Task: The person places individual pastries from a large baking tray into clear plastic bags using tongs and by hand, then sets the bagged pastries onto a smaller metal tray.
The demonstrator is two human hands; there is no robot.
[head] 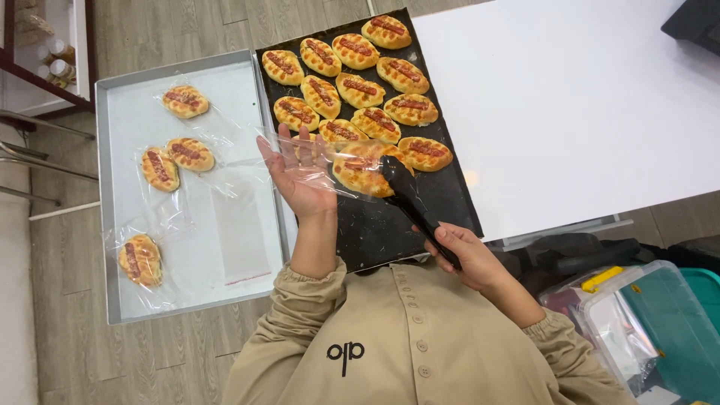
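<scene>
we spread our left hand [300,176], fingers apart, inside the clear plastic bag [330,161] over the dark baking tray [390,232], while our right hand [469,259], clamped on black tongs [416,206], slides the sausage bun [360,171] in; keeping the mouth wide seems wise.

Standing right behind them, so here's how the hands look. Left hand [300,176] is up and stretched forward, palm facing up, fingers spread a bit and pointing away from the body, thumb out to the side. The forearm runs nearly straight out from the chest, beige cuff bunched at the wrist. Right hand [466,255] sits lower and closer to the body, fingers curled tight in a grip, knuckles up, wrist angled inward toward the left. Right elbow is bent and tucked out to the side, sleeve gathered at the cuff too. The hands are apart, not touching.
</scene>
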